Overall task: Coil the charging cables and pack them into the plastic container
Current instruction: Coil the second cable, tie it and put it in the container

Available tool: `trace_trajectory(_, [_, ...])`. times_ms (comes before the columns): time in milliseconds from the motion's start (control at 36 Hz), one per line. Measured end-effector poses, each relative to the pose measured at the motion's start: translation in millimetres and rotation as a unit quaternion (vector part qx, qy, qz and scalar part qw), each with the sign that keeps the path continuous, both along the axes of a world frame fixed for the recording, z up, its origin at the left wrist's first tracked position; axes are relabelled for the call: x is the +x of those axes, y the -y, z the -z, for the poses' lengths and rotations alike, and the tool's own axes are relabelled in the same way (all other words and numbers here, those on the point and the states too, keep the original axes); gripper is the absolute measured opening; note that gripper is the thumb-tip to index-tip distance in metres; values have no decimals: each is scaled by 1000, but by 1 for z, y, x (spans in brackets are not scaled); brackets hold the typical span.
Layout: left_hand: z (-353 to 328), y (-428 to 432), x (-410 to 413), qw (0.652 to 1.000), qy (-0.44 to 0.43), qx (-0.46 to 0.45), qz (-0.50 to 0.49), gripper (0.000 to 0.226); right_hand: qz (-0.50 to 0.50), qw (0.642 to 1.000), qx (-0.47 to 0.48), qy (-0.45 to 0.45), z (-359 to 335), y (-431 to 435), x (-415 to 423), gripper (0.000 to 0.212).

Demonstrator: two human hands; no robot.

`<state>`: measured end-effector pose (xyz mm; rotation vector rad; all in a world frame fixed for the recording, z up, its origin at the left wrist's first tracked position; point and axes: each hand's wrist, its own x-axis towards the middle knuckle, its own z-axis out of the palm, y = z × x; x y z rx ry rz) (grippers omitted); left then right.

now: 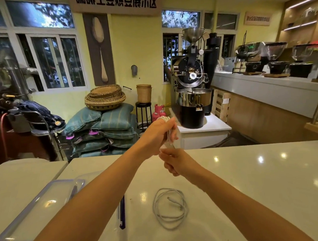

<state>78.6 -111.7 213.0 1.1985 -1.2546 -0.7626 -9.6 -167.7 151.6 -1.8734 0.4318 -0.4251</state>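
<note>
Above the glossy white countertop [249,180], left hand [159,137] grips a white cable bundle [169,133] closed-fisted while right hand [177,162], fingers curled, pinches its tail, likely to wind it.

A glossy white counter [249,180] carries a coiled white cable [170,209] near its middle. Left of the cable stands a clear plastic container [120,210] with dark clips; farther left lies its clear lid [35,206].
</note>
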Motion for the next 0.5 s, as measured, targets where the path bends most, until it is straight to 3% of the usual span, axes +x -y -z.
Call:
trace_trajectory(83, [1, 0, 3, 991, 118, 9, -67, 43, -16, 997, -53, -46, -11, 0, -7, 20])
trace_trajectory(167, [2, 1, 3, 971, 214, 6, -105, 48, -23, 989, -126, -79, -27, 1, -15, 25])
trace_trajectory(278, [4, 4, 0, 959, 256, 3, -122, 42, -29, 960, -253, -114, -45, 3, -23, 27])
trace_trajectory(389, [7, 4, 3, 941, 310, 0, -138, 39, -36, 941, -313, -125, -61, 8, -31, 24])
trace_trajectory(500, [12, -1, 7, 944, 315, 49, -82, 43, -36, 920, -374, -111, -74, 16, -37, 22])
